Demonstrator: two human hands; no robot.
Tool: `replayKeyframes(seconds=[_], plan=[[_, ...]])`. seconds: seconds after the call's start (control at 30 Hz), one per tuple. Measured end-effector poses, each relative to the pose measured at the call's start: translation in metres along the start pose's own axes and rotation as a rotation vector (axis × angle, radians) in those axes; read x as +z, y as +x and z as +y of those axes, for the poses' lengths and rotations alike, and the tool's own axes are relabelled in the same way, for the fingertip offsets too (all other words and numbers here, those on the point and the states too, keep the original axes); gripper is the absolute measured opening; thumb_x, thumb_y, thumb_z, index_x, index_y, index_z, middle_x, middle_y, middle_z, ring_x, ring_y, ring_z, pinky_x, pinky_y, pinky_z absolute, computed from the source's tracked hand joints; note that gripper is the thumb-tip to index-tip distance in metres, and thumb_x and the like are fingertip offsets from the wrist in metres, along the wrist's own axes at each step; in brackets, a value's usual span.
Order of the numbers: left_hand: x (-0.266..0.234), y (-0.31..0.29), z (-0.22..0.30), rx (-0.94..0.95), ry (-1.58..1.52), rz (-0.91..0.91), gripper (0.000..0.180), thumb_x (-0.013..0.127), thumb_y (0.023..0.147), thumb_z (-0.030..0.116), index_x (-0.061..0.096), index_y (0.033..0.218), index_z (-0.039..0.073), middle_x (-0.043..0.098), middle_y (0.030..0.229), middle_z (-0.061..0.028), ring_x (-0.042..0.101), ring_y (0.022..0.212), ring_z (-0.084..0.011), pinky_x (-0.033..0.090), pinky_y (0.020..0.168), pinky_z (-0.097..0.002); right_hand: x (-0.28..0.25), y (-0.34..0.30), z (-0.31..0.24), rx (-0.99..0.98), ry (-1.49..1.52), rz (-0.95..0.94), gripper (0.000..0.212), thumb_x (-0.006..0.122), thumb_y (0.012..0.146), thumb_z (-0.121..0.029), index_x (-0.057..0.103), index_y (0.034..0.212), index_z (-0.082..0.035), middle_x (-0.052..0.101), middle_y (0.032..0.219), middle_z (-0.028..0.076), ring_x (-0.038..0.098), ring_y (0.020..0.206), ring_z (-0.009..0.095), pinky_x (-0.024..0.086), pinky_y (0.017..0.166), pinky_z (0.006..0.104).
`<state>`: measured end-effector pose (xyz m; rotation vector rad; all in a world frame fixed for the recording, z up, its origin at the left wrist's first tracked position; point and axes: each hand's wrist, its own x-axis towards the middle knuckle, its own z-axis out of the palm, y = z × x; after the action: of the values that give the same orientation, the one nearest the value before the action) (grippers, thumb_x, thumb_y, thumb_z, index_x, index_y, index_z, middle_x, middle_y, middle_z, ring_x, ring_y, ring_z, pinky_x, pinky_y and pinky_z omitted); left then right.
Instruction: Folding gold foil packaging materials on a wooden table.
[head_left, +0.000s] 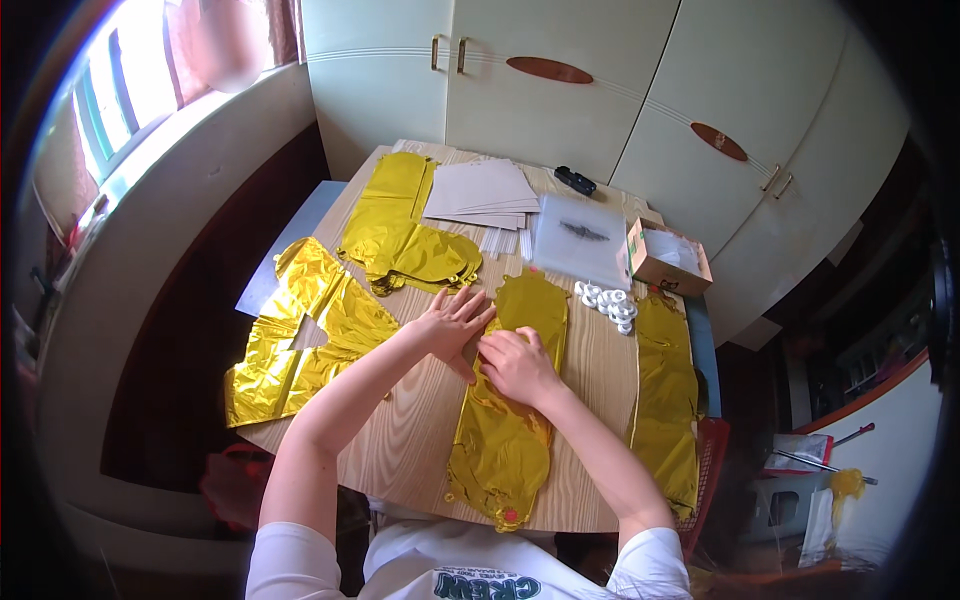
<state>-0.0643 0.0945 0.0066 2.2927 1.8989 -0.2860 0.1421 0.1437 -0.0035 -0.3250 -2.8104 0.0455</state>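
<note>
The left hand [450,328], fingers spread apart, rests at the left side of 1 gold foil piece [503,450] reaching the tabletop [400,455]'s near edge; the right hand [519,367] curls on it, whether pinching I cannot tell.

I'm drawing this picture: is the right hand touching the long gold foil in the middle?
Touching. The head view shows the right hand resting on the long gold foil with no gap showing.

The shirt [405,558] is white, with short, plain, wide-cut sleeves [290,562] and dark green block lettering [487,587] across its front, and both forearms [365,388] are bare.
</note>
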Motion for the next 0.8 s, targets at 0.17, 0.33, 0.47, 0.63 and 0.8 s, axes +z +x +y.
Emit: replayKeyframes(seconds=[0.17,0.33,0.47,0.63,0.8], plan=[[0.003,0.0,-0.001,-0.001,-0.007,-0.002,0.145,0.068,0.047,0.09,0.01,0.158,0.017,0.011,0.163,-0.0183,0.007,0.15,-0.0405,0.011,0.116,-0.0646,0.01,-0.01,-0.004,-0.001,0.024,0.056,0.035,0.06,0.089,-0.026,0.064,0.12,-0.009,0.061,0.127,0.003,0.053,0.125,0.017,0.032,0.107,0.0452],[-0.004,-0.001,0.001,-0.015,-0.006,-0.023,0.144,0.067,0.047,0.09,0.01,0.158,0.017,0.011,0.163,-0.0174,0.007,0.15,-0.0398,0.01,0.116,-0.0639,0.01,-0.014,-0.006,0.006,0.018,0.046,0.04,0.059,0.09,-0.027,0.061,0.125,-0.009,0.057,0.134,0.005,0.05,0.129,0.019,0.031,0.109,0.0465],[-0.003,-0.01,0.0,0.008,-0.004,0.089,0.129,0.066,0.059,0.083,0.019,0.156,0.011,0.018,0.161,-0.0167,0.01,0.15,-0.0377,0.012,0.116,-0.0634,0.013,-0.019,-0.008,0.02,0.033,0.074,0.043,0.057,0.092,-0.028,0.057,0.131,-0.009,0.056,0.136,0.007,0.049,0.131,0.022,0.03,0.109,0.0497],[0.002,-0.034,0.005,0.114,-0.123,0.334,0.072,0.054,0.091,0.059,0.05,0.139,0.006,0.045,0.148,-0.0096,0.032,0.142,-0.0313,0.025,0.111,-0.0546,0.013,-0.021,-0.007,0.07,0.083,0.028,0.044,0.055,0.093,-0.028,0.055,0.132,-0.009,0.054,0.139,0.006,0.045,0.134,0.021,0.026,0.113,0.0506],[0.008,-0.055,0.013,0.193,-0.166,0.429,0.033,0.052,0.098,0.036,0.066,0.117,0.012,0.059,0.135,-0.0029,0.047,0.131,-0.0258,0.033,0.103,-0.046,0.016,-0.022,-0.007,0.08,0.101,0.016,0.046,0.054,0.094,-0.029,0.052,0.134,-0.008,0.052,0.143,0.007,0.043,0.137,0.021,0.023,0.116,0.0522]])
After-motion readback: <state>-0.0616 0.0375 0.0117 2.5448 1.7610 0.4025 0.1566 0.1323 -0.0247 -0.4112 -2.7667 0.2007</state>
